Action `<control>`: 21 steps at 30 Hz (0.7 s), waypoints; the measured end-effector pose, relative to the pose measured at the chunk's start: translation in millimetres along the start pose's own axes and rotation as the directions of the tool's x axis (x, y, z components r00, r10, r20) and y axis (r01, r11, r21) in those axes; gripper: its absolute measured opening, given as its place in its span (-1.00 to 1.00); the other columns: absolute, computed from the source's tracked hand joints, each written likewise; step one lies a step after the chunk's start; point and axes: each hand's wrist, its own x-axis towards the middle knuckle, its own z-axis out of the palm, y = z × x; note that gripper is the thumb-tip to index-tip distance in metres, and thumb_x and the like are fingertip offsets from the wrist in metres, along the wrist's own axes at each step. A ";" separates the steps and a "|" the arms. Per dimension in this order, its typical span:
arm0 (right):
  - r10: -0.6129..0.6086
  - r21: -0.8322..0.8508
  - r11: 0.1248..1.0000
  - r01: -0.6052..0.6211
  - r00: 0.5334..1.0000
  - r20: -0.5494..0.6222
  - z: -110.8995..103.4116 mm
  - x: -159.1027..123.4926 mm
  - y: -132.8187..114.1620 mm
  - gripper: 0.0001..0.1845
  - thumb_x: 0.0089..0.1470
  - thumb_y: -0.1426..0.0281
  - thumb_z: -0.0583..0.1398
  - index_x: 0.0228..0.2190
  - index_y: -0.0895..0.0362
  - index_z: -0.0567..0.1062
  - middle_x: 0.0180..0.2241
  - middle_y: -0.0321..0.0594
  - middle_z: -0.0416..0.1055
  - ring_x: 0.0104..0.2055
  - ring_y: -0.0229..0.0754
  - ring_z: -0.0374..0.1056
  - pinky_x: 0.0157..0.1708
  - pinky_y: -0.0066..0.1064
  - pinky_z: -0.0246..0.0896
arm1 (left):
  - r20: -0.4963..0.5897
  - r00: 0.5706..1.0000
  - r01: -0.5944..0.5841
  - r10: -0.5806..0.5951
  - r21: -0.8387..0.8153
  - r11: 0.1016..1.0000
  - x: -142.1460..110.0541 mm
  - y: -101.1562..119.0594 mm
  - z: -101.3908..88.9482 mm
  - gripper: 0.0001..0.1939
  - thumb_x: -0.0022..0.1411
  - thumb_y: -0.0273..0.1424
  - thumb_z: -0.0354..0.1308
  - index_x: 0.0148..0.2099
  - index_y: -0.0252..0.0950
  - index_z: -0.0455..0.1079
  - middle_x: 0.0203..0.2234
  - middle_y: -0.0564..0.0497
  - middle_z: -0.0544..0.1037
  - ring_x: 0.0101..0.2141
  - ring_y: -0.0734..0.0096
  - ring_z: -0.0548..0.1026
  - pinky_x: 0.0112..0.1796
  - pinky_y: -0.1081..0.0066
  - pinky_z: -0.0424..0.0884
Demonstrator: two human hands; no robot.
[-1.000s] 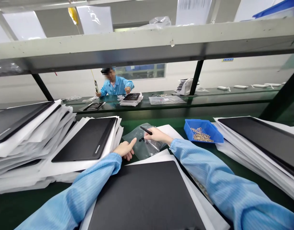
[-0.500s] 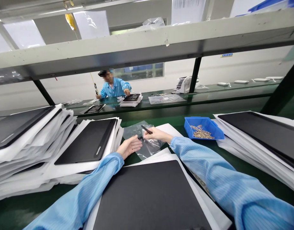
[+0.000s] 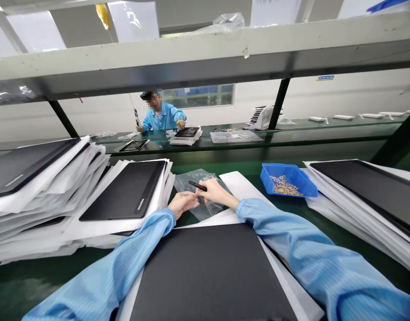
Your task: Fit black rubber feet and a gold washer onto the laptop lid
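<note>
My right hand (image 3: 211, 191) grips a black pen-shaped tool (image 3: 197, 185), its end sticking out to the upper left. Right beside it, my left hand (image 3: 184, 203) has its fingers drawn together, their tips meeting those of the right hand. Whatever lies between the fingertips is hidden. Beneath both hands is a clear plastic bag (image 3: 205, 211). Closer to me lies a large flat black panel (image 3: 211, 272), like a tablet's back cover, on white sheets (image 3: 303, 296).
Stacks of black panels (image 3: 125, 189) with white sheets rise at left, another black panel (image 3: 372, 183) at right. A blue bin (image 3: 307, 180) holds small brass-coloured rings (image 3: 285, 186). A shelf (image 3: 191, 55) crosses overhead. Behind it, a co-worker in blue (image 3: 163, 117) handles a panel stack.
My left hand's fingers have closed and come up to the right hand. The tool has shifted slightly left and down. Small black rings that showed between the hands are now hidden.
</note>
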 end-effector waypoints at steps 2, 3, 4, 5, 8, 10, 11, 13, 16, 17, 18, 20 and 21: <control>0.005 0.005 1.000 -0.005 1.000 -0.008 2.3 -0.1 1.9 -0.87 0.02 0.52 0.15 -0.50 0.24 0.50 -0.76 -0.37 0.34 -0.65 -0.25 0.39 -0.49 -0.54 0.24 | -0.005 1.000 0.011 -0.011 0.012 1.000 -0.5 0.2 0.3 -0.77 0.30 -0.36 0.11 -0.05 -0.38 0.34 -0.20 -0.06 0.45 -0.29 0.38 0.47 -0.30 0.33 0.48; 0.008 0.007 1.000 -0.008 1.000 -0.012 3.2 -0.1 2.6 -0.86 0.02 0.53 0.15 -0.50 0.23 0.50 -0.76 -0.37 0.35 -0.65 -0.25 0.39 -0.49 -0.54 0.25 | -0.007 1.000 0.017 -0.017 0.017 1.000 -0.7 0.2 0.6 -0.78 0.30 -0.36 0.11 -0.06 -0.39 0.34 -0.21 -0.06 0.45 -0.29 0.39 0.47 -0.30 0.33 0.48; 0.012 0.009 1.000 -0.011 1.000 -0.016 4.0 0.0 3.2 -0.85 0.02 0.53 0.14 -0.51 0.23 0.51 -0.76 -0.36 0.36 -0.64 -0.25 0.40 -0.49 -0.55 0.25 | -0.008 1.000 0.018 -0.018 0.019 1.000 -0.8 0.2 0.9 -0.78 0.30 -0.36 0.11 -0.06 -0.39 0.34 -0.21 -0.06 0.45 -0.30 0.39 0.47 -0.30 0.34 0.48; 0.016 0.012 1.000 -0.016 1.000 -0.018 4.9 0.1 3.5 -0.84 0.02 0.53 0.14 -0.52 0.23 0.51 -0.76 -0.36 0.37 -0.64 -0.25 0.40 -0.50 -0.55 0.24 | -0.009 1.000 0.017 -0.017 0.020 1.000 -0.9 0.2 1.2 -0.78 0.30 -0.37 0.12 -0.07 -0.39 0.34 -0.22 -0.05 0.45 -0.30 0.40 0.47 -0.31 0.35 0.48; 0.033 0.030 0.999 -0.032 0.999 -0.016 8.3 0.2 3.7 -0.84 0.01 0.55 0.13 -0.53 0.22 0.49 -0.76 -0.37 0.37 -0.66 -0.26 0.40 -0.56 -0.57 0.22 | -0.010 1.000 0.012 -0.011 0.019 1.000 -1.2 -0.1 1.9 -0.80 0.30 -0.37 0.12 -0.09 -0.40 0.35 -0.25 -0.04 0.46 -0.33 0.42 0.48 -0.34 0.37 0.48; 0.046 0.047 0.998 -0.045 0.999 -0.016 10.9 0.1 3.6 -0.85 -0.01 0.56 0.14 -0.55 0.21 0.46 -0.78 -0.39 0.34 -0.68 -0.27 0.38 -0.61 -0.59 0.18 | -0.008 1.000 0.004 -0.004 0.019 1.000 -1.9 0.0 2.1 -0.81 0.30 -0.38 0.12 -0.09 -0.40 0.35 -0.25 -0.04 0.46 -0.33 0.43 0.48 -0.34 0.38 0.48; 0.053 0.058 0.997 -0.052 0.998 -0.016 12.3 0.0 3.8 -0.85 -0.02 0.57 0.14 -0.57 0.20 0.44 -0.79 -0.40 0.33 -0.69 -0.27 0.37 -0.62 -0.59 0.17 | -0.006 1.000 0.000 0.000 0.020 1.000 -2.4 0.2 2.2 -0.81 0.30 -0.38 0.12 -0.10 -0.40 0.35 -0.25 -0.03 0.46 -0.33 0.43 0.48 -0.34 0.38 0.48; 0.068 0.088 0.994 -0.066 0.998 -0.016 14.5 -0.4 4.8 -0.83 -0.04 0.58 0.15 -0.60 0.18 0.40 -0.81 -0.43 0.30 -0.70 -0.28 0.36 -0.63 -0.59 0.15 | -0.003 1.000 -0.009 0.009 0.025 1.000 -3.8 1.1 2.4 -0.82 0.30 -0.39 0.12 -0.10 -0.39 0.35 -0.26 -0.03 0.46 -0.33 0.43 0.48 -0.34 0.38 0.48; 0.099 0.149 0.984 -0.095 0.995 -0.023 15.1 -0.3 7.5 -0.79 -0.07 0.60 0.15 -0.65 0.17 0.34 -0.83 -0.46 0.27 -0.71 -0.31 0.33 -0.62 -0.60 0.13 | -0.006 1.000 -0.015 0.015 0.049 0.999 -6.4 3.0 3.5 -0.83 0.30 -0.39 0.12 -0.12 -0.40 0.36 -0.27 -0.02 0.46 -0.34 0.44 0.48 -0.35 0.39 0.48; 0.113 0.175 0.979 -0.106 0.993 -0.027 14.1 0.2 8.3 -0.78 -0.08 0.61 0.14 -0.66 0.17 0.33 -0.83 -0.46 0.27 -0.71 -0.33 0.32 -0.61 -0.61 0.13 | -0.011 1.000 -0.013 0.014 0.063 0.998 -7.4 3.7 4.1 -0.83 0.30 -0.39 0.12 -0.12 -0.40 0.36 -0.28 -0.02 0.46 -0.35 0.44 0.48 -0.35 0.39 0.48; 0.127 0.203 0.972 -0.119 0.991 -0.029 12.2 0.9 8.6 -0.78 -0.08 0.62 0.13 -0.66 0.17 0.32 -0.83 -0.46 0.27 -0.71 -0.34 0.32 -0.61 -0.62 0.13 | -0.020 1.000 -0.008 0.010 0.082 0.997 -8.4 4.4 4.9 -0.83 0.30 -0.39 0.12 -0.12 -0.40 0.36 -0.28 -0.02 0.46 -0.36 0.45 0.48 -0.36 0.40 0.48; 0.161 0.266 0.952 -0.149 0.987 -0.023 5.6 2.7 7.1 -0.76 -0.04 0.61 0.11 -0.66 0.18 0.32 -0.81 -0.43 0.27 -0.72 -0.39 0.27 -0.65 -0.64 0.07 | -0.050 0.999 0.002 0.004 0.130 0.991 -10.4 6.1 6.6 -0.82 0.30 -0.38 0.12 -0.11 -0.40 0.35 -0.29 -0.02 0.46 -0.37 0.46 0.47 -0.37 0.41 0.48; 0.177 0.299 0.940 -0.166 0.984 -0.013 0.9 3.2 5.0 -0.75 -0.01 0.59 0.10 -0.67 0.19 0.31 -0.81 -0.42 0.27 -0.74 -0.40 0.23 -0.69 -0.64 0.01 | -0.070 0.998 0.007 0.004 0.160 0.987 -11.3 7.3 7.4 -0.81 0.31 -0.38 0.11 -0.10 -0.40 0.35 -0.29 -0.02 0.46 -0.37 0.46 0.47 -0.38 0.41 0.47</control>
